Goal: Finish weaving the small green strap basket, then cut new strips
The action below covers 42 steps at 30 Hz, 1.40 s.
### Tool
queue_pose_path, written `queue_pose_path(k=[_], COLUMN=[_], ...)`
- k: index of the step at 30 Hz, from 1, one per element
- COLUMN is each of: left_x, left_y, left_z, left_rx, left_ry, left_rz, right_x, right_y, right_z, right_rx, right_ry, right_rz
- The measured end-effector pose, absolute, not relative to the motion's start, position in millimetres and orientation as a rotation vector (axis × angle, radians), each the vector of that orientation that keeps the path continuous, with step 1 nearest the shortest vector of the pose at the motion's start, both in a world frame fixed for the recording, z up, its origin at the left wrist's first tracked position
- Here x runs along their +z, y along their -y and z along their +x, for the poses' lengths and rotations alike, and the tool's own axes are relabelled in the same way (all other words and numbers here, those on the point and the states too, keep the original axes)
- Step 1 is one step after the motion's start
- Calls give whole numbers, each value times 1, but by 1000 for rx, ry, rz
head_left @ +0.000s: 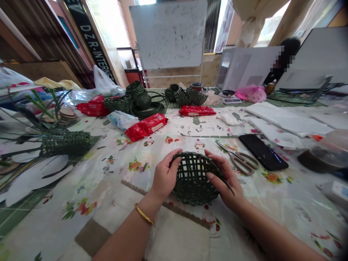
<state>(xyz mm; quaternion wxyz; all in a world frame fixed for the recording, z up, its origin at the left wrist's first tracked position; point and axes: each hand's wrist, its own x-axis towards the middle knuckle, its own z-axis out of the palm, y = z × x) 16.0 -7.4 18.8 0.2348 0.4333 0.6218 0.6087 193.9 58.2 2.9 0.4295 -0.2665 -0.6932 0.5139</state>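
Observation:
Between my two hands is a dark green woven basket point(194, 181), tilted so that its open lattice side shows. My left hand point(165, 174) grips its left rim, thumb on the near face and fingers behind. On the right rim, my right hand point(225, 177) is closed with the thumb inside the edge; a loose strip end sticks out beside the thumb. Scissors point(243, 161) with grey-brown handles lie just beyond my right hand, blades pointing up and left. A black phone point(262, 152) rests right of the scissors.
A part-woven green piece point(65, 141) with long loose strips stands at the left. Several finished small baskets point(190, 96) and a coil of strip point(149, 108) sit at the back. Red packets point(146, 127) lie nearer. A tape roll point(320, 157) is at the right; a person point(284, 59) sits beyond.

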Motion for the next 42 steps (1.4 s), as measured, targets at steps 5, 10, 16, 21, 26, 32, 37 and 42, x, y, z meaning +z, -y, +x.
queue_pose_path(k=[5,10,16,21,26,32,37,42], left_x=[23,20,8,0,10,26,31,22], left_y=[11,10,9,1,-1,2,6,3], left_z=[16,19,31,29,21,-4,-8,-4], left_rx=[1655,1673,1595,1622,1568,1461,1424,1516], left_ry=[-1795,-1507,-1357,-1470,-1192,-1008,-887,-1199], left_rz=[1286,1083,939,883,502,205,290,433], right_x=[5,-5,-4,-3,5,10,8,10], right_y=[-61,-69,-73,-77,-76,-81,-88,-96], right_z=[196,194,187,186,190,198,199,208], right_rx=[1230,1524,1671,1736,1852,1988,1930,1880], right_ry=[1787,1470,1033,1072,1245,1314,1357,1489], right_rz=[-811,-897,-1011,-1038,-851,-624,-696,-711])
